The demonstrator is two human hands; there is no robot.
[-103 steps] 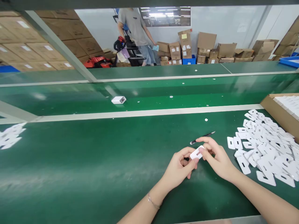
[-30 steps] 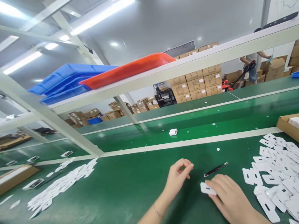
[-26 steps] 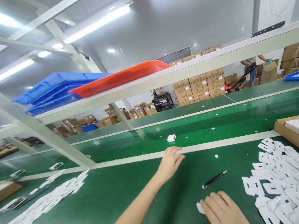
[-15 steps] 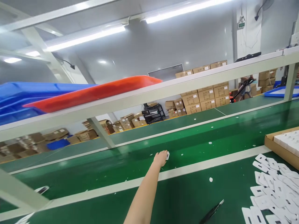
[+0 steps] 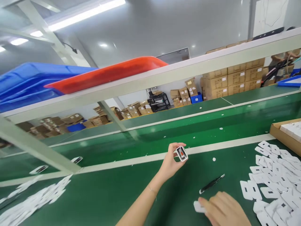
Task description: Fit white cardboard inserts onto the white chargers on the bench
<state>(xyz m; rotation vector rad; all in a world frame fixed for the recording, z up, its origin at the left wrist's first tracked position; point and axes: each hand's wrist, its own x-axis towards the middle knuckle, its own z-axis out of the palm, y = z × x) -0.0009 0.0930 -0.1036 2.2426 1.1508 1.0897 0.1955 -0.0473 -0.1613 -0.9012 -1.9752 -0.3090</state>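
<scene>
My left hand (image 5: 171, 160) is closed around a small white box-shaped housing (image 5: 184, 157), over the pale strip along the belt. The housing's end faces me, with dark and red-orange parts inside. At the lower right, my right hand (image 5: 222, 209) pinches a small white plate (image 5: 198, 207) by its edge; motion blurs it a little. Between the hands, black tweezers (image 5: 211, 184) lie on the green table. To the right of my right hand spreads a loose pile of white plates with rectangular cut-outs (image 5: 279, 188).
A cardboard tray (image 5: 285, 138) of white parts stands at the right. At the lower left lie more white plates (image 5: 35, 196). Two white devices (image 5: 39, 169) rest on the green belt (image 5: 150, 142). Overhead, a shelf (image 5: 141, 84) carries blue trays (image 5: 35, 78) and a red tray (image 5: 113, 73).
My left hand has come back from over the belt with the housing and turned its end toward me. My right hand has entered at the lower right with a white plate.
</scene>
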